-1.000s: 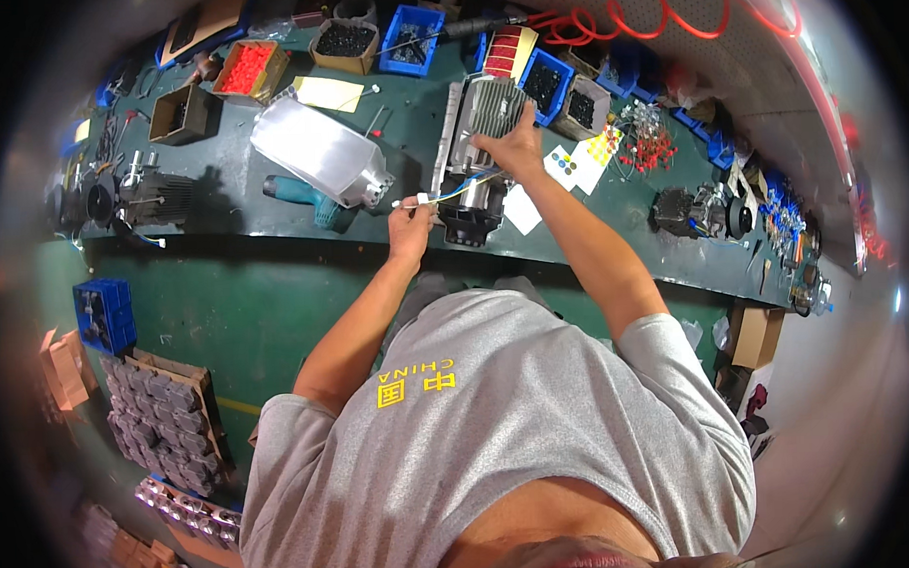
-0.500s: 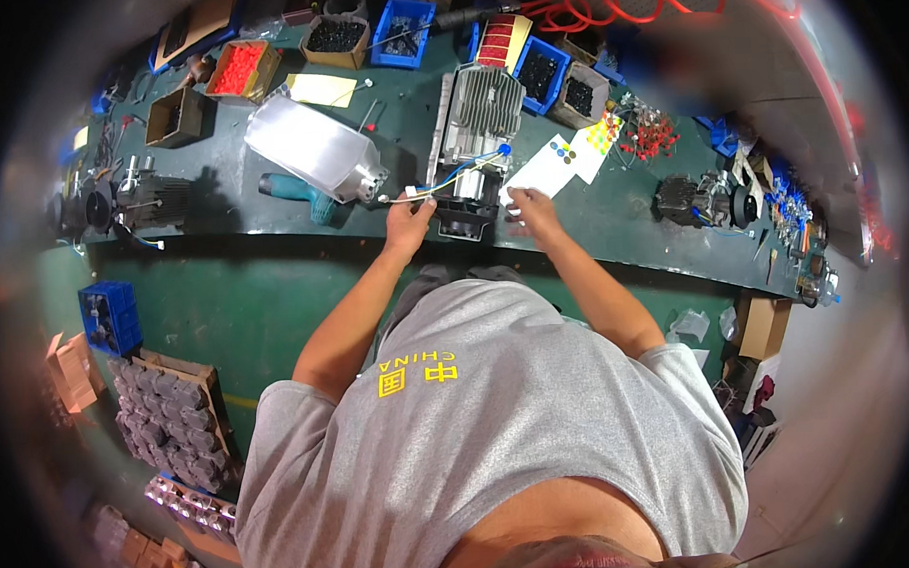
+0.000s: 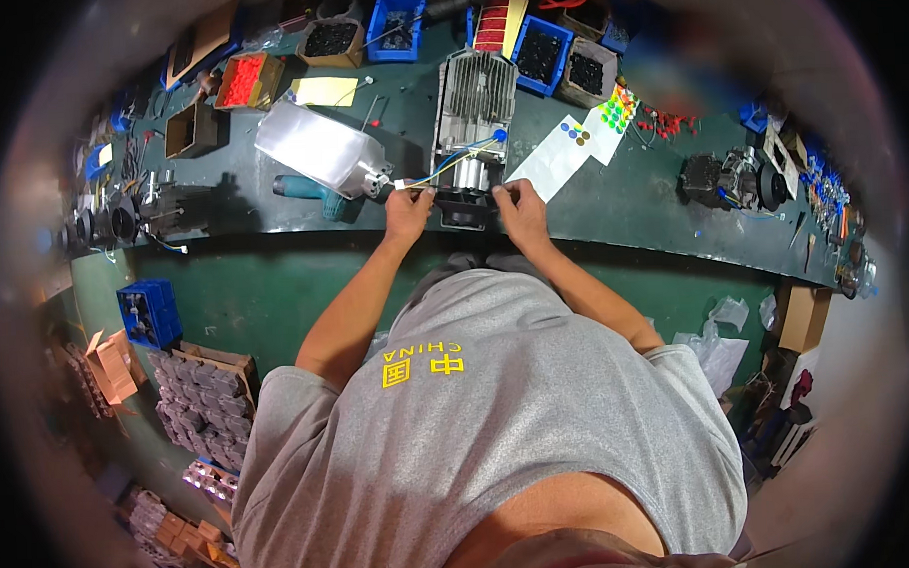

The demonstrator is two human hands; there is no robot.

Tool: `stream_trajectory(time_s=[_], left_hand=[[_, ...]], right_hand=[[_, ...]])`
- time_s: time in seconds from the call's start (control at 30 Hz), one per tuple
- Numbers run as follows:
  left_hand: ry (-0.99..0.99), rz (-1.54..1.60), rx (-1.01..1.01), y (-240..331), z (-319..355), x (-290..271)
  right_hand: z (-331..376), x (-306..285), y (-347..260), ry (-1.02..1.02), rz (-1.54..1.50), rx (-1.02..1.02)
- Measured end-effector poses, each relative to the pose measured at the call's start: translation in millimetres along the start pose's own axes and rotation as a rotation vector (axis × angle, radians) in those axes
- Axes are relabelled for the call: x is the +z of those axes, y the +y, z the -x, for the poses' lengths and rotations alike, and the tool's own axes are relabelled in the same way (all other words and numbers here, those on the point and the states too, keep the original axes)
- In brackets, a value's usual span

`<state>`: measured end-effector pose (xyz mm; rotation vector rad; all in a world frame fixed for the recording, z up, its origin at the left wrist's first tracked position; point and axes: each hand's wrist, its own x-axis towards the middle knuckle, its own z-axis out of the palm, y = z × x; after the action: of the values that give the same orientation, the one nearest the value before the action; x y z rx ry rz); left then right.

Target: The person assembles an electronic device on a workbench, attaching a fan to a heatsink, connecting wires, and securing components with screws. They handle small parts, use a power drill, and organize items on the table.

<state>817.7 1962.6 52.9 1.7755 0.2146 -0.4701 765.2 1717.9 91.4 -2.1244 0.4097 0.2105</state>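
A ribbed grey motor housing (image 3: 473,108) is seen lying on the green worktop (image 3: 632,203), near its front edge, with a dark end cap (image 3: 464,206) facing the person. A bundle of coloured wires (image 3: 448,164), yellow, blue and white, is led out of the housing's near end toward the left.

The left hand (image 3: 408,207) is closed in a pinch on the free end of the wires, where a small white tip is visible. The right hand (image 3: 519,200) is held just right of the end cap with its fingers curled; whether anything is gripped there cannot be told.

Risks are judged as follows. The wires could be strained or pulled from their fixing if drawn too hard. The housing, being close to the edge, could be dragged off. The sheets of coloured stickers (image 3: 582,139) just beside the right hand could be swept aside. A clear plastic bag (image 3: 310,149) and a teal power tool (image 3: 306,189) beside the left hand could be knocked.
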Motion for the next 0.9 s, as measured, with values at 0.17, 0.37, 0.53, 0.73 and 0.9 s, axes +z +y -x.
stream_trajectory(time_s=[0.17,0.37,0.53,0.73,0.9], left_hand=[[0.015,0.008,-0.064,3,2,2],[-0.036,0.134,-0.09,3,-1,-3],[0.015,0.239,-0.019,24,-11,2],[0.03,-0.015,-0.218,40,3,-1],[-0.13,0.035,-0.399,34,0,1]], right_hand=[[25,-10,-57,0.06,0.222,-0.589],[12,-2,-40,0.001,0.309,-0.576],[14,-4,-44,-0.007,0.361,-0.569],[21,-9,-24,0.14,-0.114,-0.405],[8,-5,0,-0.073,-0.514,0.567]])
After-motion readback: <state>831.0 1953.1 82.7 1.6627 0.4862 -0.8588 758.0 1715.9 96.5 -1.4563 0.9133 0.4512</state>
